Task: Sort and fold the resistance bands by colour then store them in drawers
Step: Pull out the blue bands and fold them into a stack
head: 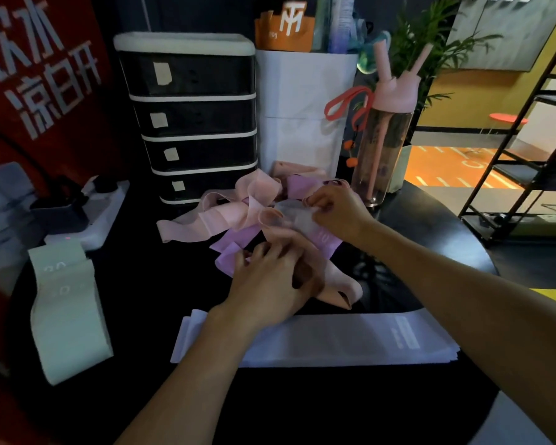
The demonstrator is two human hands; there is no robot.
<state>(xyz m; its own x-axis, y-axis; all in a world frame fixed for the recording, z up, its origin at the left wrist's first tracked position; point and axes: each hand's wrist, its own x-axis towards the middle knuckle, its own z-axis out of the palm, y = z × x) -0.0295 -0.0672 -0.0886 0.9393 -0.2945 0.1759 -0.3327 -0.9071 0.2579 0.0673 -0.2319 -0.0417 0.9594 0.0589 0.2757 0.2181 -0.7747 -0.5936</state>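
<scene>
Left hand (270, 284): forearm entering from the bottom edge, angled up and to the right. Back of hand upward, fingers curled down over a pink band (341, 290) at the near side of the heap, thumb tucked against it; gripping.

Right hand (334, 213): forearm reaching in from the right edge, crossing above the dark surface (302, 406). Wrist bent slightly inward, fingertips drawn together and pinching a pale band (289, 216) at the top of the heap.

Heap of bands, mid-surface, between both hands and just in front of the drawers (190, 117): pink bands (225, 216) looped and twisted to the left, purple bands (235, 248) underneath and toward the back, all tangled together.

Green bands (68, 316): flat, stacked, left side of the surface, well apart from the heap.

White bands (334, 342): flat, stacked lengthwise near the front edge, partly under the left forearm.

Drawers: black fronts, white frame, paper labels, all closed, at the back left.

White bag (302, 107): upright, just right of the drawers.

Pink bottle (385, 139): upright, right of the bag, behind the right hand.

Power strip (103, 213): far left, beside the drawers.
</scene>
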